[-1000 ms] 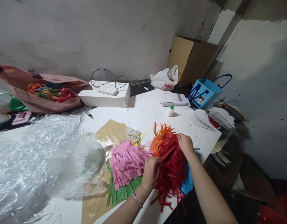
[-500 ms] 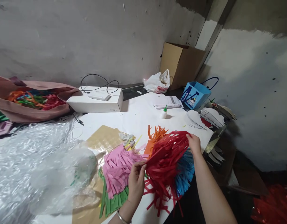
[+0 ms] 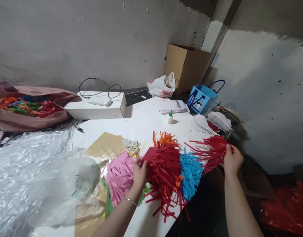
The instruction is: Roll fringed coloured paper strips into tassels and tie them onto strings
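My right hand point(image 3: 232, 160) is closed on a red fringed paper piece point(image 3: 210, 149), held out past the table's right edge. My left hand point(image 3: 139, 172) presses down on the red fringed paper stack point(image 3: 163, 168) lying on the white table point(image 3: 141, 121). Beside that stack lie blue fringed paper point(image 3: 190, 171), orange fringed paper point(image 3: 163, 140), pink fringed paper point(image 3: 119, 176) and green fringed paper point(image 3: 108, 205) underneath it.
A glue bottle point(image 3: 169, 117), white box point(image 3: 95, 107) with cable, blue gift bag point(image 3: 200, 98), cardboard box point(image 3: 187, 67), white plastic bag point(image 3: 162, 87) and paper shapes point(image 3: 219, 120) stand at the back. Clear plastic shreds point(image 3: 30, 174) fill the left. A pink bag point(image 3: 28, 110) holds coloured strips.
My right hand has pulled one red fringed piece off the stack and carried it right, past the table edge. The blue paper under the stack now shows. My left hand stays on the stack.
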The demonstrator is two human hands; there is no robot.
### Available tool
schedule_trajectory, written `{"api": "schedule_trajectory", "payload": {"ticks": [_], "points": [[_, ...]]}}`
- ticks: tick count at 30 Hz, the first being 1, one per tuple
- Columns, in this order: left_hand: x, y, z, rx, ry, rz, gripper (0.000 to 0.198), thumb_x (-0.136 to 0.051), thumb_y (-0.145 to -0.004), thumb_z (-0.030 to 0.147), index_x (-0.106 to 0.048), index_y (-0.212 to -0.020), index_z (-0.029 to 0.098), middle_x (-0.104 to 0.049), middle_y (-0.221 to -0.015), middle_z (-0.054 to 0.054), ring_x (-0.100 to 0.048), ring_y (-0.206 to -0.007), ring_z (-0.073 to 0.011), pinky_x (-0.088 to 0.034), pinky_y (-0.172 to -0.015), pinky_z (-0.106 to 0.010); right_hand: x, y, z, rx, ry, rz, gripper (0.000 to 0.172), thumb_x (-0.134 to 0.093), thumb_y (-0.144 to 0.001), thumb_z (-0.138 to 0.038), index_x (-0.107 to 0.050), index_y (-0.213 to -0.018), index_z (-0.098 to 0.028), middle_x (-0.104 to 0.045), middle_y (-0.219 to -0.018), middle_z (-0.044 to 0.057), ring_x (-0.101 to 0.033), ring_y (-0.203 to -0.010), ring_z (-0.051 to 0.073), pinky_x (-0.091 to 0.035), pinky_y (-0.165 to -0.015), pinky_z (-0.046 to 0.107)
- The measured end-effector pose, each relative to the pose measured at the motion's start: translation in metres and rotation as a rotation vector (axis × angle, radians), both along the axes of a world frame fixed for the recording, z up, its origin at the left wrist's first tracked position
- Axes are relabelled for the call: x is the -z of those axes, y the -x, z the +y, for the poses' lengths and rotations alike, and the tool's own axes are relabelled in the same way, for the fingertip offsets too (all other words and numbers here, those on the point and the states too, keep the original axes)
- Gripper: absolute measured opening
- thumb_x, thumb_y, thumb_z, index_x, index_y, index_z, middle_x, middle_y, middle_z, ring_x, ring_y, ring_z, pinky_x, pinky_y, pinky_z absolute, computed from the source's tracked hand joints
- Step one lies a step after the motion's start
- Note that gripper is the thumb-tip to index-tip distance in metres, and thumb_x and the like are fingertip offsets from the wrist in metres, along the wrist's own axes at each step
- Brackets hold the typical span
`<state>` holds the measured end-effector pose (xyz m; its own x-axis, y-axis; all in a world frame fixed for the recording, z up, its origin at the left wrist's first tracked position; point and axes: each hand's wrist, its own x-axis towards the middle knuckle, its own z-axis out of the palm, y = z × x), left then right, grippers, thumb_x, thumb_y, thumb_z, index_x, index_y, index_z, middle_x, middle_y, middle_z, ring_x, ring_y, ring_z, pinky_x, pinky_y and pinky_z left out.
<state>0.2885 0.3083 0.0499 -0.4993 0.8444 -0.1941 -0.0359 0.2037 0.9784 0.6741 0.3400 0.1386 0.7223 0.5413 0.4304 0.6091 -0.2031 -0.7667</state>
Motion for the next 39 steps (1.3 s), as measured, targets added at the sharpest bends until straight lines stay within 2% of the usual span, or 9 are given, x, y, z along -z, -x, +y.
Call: {"api": "schedule_trajectory", "payload": {"ticks": [3, 6, 10, 13, 16, 23, 30, 35, 39], "points": [[-0.028, -0.016, -0.026, 0.221, -0.164, 0.337, 0.055, -0.064, -0.081, 0.031, -0.045, -0.13, 0.018, -0.042, -0.143, -0.017, -0.036, -0.135, -0.0321, -0.032, -0.109, -0.054, -0.012, 0.028, -0.045, -0.165, 0.123, -0.248, 0.043, -0.049, -0.085, -0.048, -0.073, -0.099, -0.015, -0.074, -0.086, 0.013, -0.066, -0.074, 0.026, -0.049, -0.072, 0.035], [-0.057, -0.036, -0.068, 0.639, -0.462, 0.61, 0.065, -0.061, -0.085, 0.027, -0.03, -0.142, 0.023, -0.026, -0.154, -0.015, -0.02, -0.143, -0.0308, -0.024, -0.113, -0.056, -0.012, 0.08, -0.092, -0.537, 0.17, -0.416, 0.03, -0.048, -0.089, -0.034, -0.072, -0.099, -0.019, -0.074, -0.088, 0.008, -0.068, -0.075, 0.021, -0.052, -0.073, 0.031], [-0.064, -0.043, -0.118, 0.92, -0.587, 0.709, 0.068, -0.061, -0.083, 0.021, -0.03, -0.143, 0.026, -0.048, -0.141, -0.012, -0.038, -0.135, -0.0287, -0.02, -0.113, -0.059, -0.003, 0.153, -0.145, -0.95, 0.102, -0.503, 0.03, -0.043, -0.088, -0.011, -0.069, -0.098, -0.019, -0.073, -0.086, 0.006, -0.068, -0.08, 0.019, -0.054, -0.077, 0.03], [-0.047, -0.024, -0.138, 0.862, -0.419, 0.644, 0.052, -0.055, -0.08, 0.011, -0.048, -0.13, 0.024, -0.068, -0.113, -0.009, -0.06, -0.108, -0.0246, -0.037, -0.104, -0.052, 0.001, 0.19, -0.17, -1.154, 0.083, -0.476, 0.035, -0.04, -0.085, -0.003, -0.068, -0.099, -0.019, -0.072, -0.08, 0.005, -0.068, -0.073, 0.019, -0.055, -0.074, 0.032], [-0.031, 0.008, -0.157, 0.836, -0.22, 0.579, 0.042, -0.051, -0.071, 0.005, -0.065, -0.105, 0.026, -0.072, -0.097, -0.006, -0.064, -0.092, -0.0238, -0.047, -0.089, -0.042, 0.005, 0.209, -0.183, -1.305, 0.063, -0.429, 0.037, -0.041, -0.084, -0.002, -0.067, -0.105, -0.018, -0.073, -0.083, 0.006, -0.068, -0.075, 0.019, -0.056, -0.074, 0.033], [-0.017, 0.097, -0.221, 0.613, 0.066, 0.568, 0.041, -0.048, -0.061, 0.007, -0.072, -0.088, 0.026, -0.073, -0.087, -0.006, -0.065, -0.086, -0.026, -0.047, -0.081, -0.039, 0.014, 0.257, -0.189, -1.548, 0.126, -0.376, 0.034, -0.044, -0.087, -0.009, -0.069, -0.108, -0.018, -0.074, -0.087, 0.007, -0.07, -0.076, 0.02, -0.058, -0.069, 0.031], [-0.014, 0.231, -0.289, 0.21, 0.031, 0.894, 0.04, -0.044, -0.069, 0.013, -0.069, -0.098, 0.025, -0.073, -0.093, -0.008, -0.064, -0.091, -0.0271, -0.043, -0.089, -0.044, 0.017, 0.339, -0.221, -1.684, -0.159, -0.387, 0.037, -0.044, -0.089, -0.006, -0.066, -0.115, -0.022, -0.073, -0.101, 0.006, -0.066, -0.099, 0.019, -0.054, -0.093, 0.039], [-0.005, 0.325, -0.337, 0.163, 0.063, 1.175, 0.035, -0.046, -0.077, 0.017, -0.067, -0.105, 0.022, -0.071, -0.103, -0.012, -0.061, -0.1, -0.0301, -0.038, -0.097, -0.05, 0.083, 0.417, -0.278, -1.698, -0.231, -0.528, 0.039, -0.041, -0.09, -0.004, -0.066, -0.114, -0.02, -0.071, -0.107, 0.008, -0.063, -0.108, 0.021, -0.049, -0.099, 0.047], [0.024, 0.352, -0.381, 0.261, 0.16, 1.262, 0.05, -0.052, -0.075, 0.014, -0.057, -0.124, 0.019, -0.053, -0.136, -0.019, -0.043, -0.129, -0.0377, -0.027, -0.106, -0.062, 0.154, 0.466, -0.322, -1.653, -0.162, -0.624, 0.035, -0.041, -0.089, -0.003, -0.068, -0.108, -0.014, -0.071, -0.109, 0.012, -0.062, -0.11, 0.024, -0.051, -0.097, 0.048]]}}
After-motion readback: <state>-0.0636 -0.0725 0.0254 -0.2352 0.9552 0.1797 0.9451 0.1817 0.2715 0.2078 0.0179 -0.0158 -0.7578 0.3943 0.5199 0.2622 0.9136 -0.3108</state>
